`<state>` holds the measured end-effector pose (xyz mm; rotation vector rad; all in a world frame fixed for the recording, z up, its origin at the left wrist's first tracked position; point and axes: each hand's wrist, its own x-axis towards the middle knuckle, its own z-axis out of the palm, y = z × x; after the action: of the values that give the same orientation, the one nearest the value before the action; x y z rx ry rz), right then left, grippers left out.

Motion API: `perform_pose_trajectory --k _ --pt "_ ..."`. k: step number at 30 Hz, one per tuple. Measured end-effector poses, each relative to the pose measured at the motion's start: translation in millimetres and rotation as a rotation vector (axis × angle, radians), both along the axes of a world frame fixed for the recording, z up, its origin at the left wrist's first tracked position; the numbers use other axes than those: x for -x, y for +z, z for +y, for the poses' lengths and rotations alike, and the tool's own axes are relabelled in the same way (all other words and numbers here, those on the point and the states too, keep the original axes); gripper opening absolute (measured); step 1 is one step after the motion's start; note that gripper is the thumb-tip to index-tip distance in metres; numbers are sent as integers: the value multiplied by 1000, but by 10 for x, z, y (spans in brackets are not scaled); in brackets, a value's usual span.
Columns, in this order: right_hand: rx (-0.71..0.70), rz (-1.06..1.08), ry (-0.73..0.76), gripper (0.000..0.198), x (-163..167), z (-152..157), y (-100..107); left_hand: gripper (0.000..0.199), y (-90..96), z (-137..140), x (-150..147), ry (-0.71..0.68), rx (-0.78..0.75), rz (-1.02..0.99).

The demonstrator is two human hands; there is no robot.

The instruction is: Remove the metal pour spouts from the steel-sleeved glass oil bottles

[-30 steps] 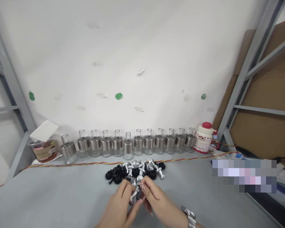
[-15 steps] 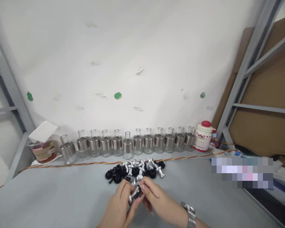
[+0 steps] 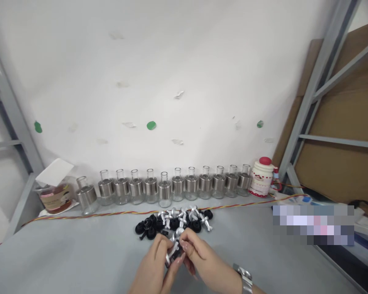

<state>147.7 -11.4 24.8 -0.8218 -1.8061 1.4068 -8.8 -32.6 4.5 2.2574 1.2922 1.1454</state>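
Observation:
My left hand [image 3: 155, 261] and my right hand [image 3: 200, 255] meet near the bottom centre, fingers bent and pinched around a silver-and-black bottle pourer [image 3: 172, 254]. The fingers cover much of it, so how its silver and black parts sit together is partly hidden. Just beyond my fingertips lies a pile of loose pourer parts: black stoppers [image 3: 151, 232] mostly on the left and silver spouts [image 3: 183, 218] in the middle and right. A metal watch [image 3: 245, 277] is on my right wrist.
Several glass bottles [image 3: 164, 190] with steel sleeves stand in a row along the white wall. A red-and-yellow twisted wire [image 3: 119, 212] runs before them. A labelled tub [image 3: 57, 200] stands left, a cream jar [image 3: 260, 179] right. Grey metal posts [image 3: 306, 94] frame both sides.
My hands stay together on the pourer, which has turned slightly between my fingers. The view has shifted a little; the pile and bottles are otherwise unchanged.

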Motion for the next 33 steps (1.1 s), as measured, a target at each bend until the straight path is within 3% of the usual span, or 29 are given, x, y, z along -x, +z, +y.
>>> perform_pose_trajectory --k 11,17,25,33 --pt "94 226 28 29 47 -34 -88 9 59 -31 -38 -35 -39 -135" --pt "195 406 119 30 99 0 -173 13 35 -26 -41 -47 -55 -210" --pt "-67 21 -53 27 38 -86 -3 12 98 -38 -7 -102 21 -166" --pt "-111 -9 -71 25 99 -3 -104 13 49 37 48 -76 16 -124"
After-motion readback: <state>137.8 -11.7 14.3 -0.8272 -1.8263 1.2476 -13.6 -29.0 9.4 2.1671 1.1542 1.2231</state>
